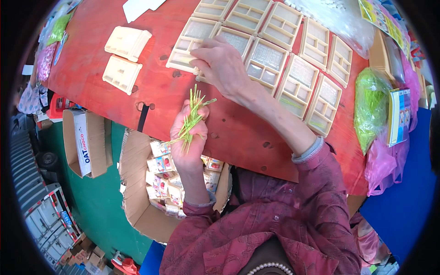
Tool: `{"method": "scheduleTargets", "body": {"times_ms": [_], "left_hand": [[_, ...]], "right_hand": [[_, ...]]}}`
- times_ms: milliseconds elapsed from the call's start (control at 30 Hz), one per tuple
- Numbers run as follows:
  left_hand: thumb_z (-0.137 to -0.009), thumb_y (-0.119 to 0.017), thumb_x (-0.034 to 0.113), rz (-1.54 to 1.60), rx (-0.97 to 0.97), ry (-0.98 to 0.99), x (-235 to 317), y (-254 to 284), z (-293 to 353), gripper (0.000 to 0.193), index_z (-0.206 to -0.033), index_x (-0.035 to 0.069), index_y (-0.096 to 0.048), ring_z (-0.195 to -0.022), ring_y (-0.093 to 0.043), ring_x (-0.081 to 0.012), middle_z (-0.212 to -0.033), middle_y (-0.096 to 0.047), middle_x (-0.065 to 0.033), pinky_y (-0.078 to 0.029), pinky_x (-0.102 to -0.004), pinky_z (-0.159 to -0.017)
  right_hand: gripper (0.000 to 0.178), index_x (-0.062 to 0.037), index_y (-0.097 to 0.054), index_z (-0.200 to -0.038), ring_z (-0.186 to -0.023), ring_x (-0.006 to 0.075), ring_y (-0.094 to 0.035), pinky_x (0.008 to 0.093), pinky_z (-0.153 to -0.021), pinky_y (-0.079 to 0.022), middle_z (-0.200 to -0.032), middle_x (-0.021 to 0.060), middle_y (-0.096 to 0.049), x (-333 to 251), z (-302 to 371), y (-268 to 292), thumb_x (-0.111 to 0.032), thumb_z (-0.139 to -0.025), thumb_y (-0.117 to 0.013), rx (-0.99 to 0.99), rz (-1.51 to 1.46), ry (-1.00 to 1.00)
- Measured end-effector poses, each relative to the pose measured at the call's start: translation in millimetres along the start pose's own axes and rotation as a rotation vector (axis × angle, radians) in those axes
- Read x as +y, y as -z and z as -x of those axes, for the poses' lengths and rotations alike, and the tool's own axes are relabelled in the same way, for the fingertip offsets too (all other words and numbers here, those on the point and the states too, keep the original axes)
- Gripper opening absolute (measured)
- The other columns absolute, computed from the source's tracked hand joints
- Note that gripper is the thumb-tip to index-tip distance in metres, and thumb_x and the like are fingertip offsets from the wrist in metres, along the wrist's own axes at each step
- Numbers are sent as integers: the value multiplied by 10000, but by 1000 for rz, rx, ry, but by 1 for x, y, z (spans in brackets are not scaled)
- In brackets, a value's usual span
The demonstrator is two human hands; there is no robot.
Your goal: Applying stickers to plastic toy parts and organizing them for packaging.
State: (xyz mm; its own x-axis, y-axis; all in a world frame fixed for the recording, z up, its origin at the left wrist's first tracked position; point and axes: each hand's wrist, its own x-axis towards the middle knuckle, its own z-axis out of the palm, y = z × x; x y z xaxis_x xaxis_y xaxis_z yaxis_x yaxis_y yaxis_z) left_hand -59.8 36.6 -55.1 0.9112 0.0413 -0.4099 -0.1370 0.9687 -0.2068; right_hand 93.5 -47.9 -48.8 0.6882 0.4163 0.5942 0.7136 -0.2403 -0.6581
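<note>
My left hand [187, 137], palm up over the table's near edge, is closed around a bunch of thin light-green plastic sticks [191, 120]. Farther off, my right hand [224, 64] reaches over a cream compartment tray [183, 44] at the left end of the rows. Its fingers are bent together at the tray's lower compartments; whatever they pinch is too small to make out. Several more cream trays [281, 25] lie side by side beyond and right of this hand. In the tray [293, 87] under my right forearm, a green stick lies in a lower compartment.
Two cream pieces [127, 43] lie apart on the red table [91, 68]. At the right are a bag of green pieces [370, 105] and a pink plastic bag [387, 160]. An open carton [137, 188] of small packs stands below the near edge, left of me.
</note>
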Motion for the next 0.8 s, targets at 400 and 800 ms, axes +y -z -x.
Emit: {"method": "scheduleTargets", "body": {"times_ms": [400, 800], "left_hand": [[-864, -483, -1, -49, 15, 37, -7, -6, -18, 142, -1005, -17, -479, -851, -493, -223, -963, -519, -168, -411, -191, -398], [-869, -485, 7, -119, -10, 36, -17, -8, -20, 119, -989, 2, -483, -812, -513, -187, -943, -525, -147, -418, -186, -437]], "right_hand": [[132, 25, -652, -826, -649, 41, -509, 204, -565, -410, -696, 3, -607, -27, 27, 76, -104, -797, -648, -448, -635, -626], [148, 33, -613, -750, -598, 29, -436, 208, -517, -356, -612, -28, -506, -22, 8, 116, -107, -793, -592, -568, -288, -650]]}}
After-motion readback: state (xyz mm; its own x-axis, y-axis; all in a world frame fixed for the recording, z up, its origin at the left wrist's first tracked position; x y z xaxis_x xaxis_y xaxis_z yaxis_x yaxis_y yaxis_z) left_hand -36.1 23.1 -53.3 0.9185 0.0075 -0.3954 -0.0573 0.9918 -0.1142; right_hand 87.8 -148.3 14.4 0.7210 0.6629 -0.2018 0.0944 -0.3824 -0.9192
